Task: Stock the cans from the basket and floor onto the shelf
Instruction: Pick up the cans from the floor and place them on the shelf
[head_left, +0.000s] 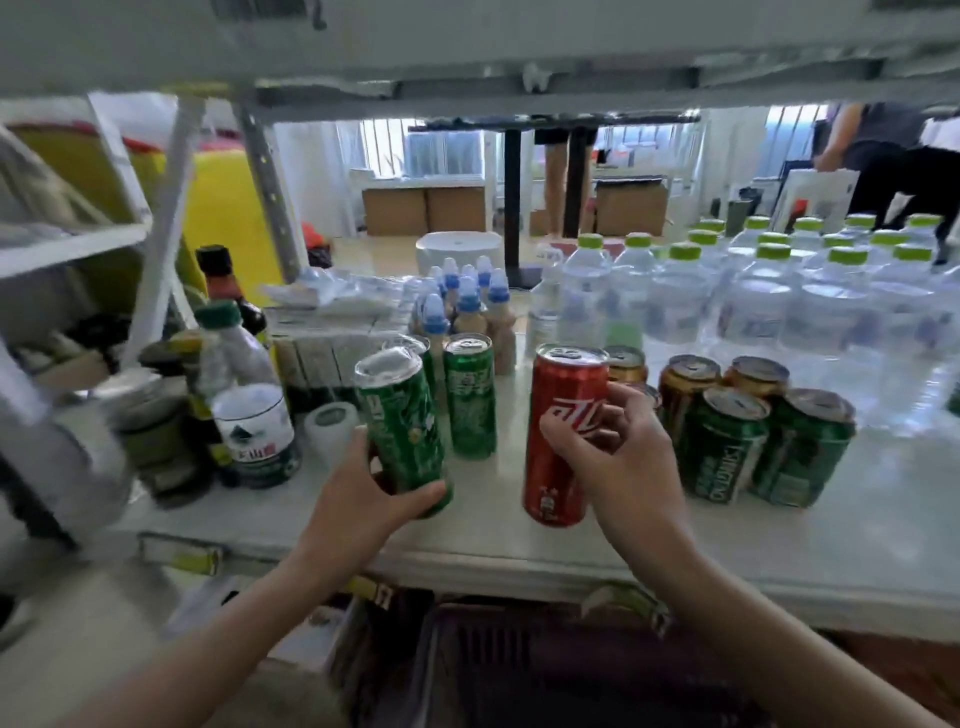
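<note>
Cans in both hands, at front of shelf (519, 551). Dark basket (519, 670) lowest in view, under shelf edge. Left hand (363, 499) wraps tall green can (400, 421), tilted, bottom just above shelf surface. Right hand (618, 452) grips red can (563, 431), upright near shelf front. Just behind: second tall green can (470, 397) standing; right of red can, cluster of short green and gold cans (748, 426). Left side: jars and sauce bottles (228, 332). Farther back: small blue-capped bottles (462, 306), then green-capped water bottles (779, 291).
</note>
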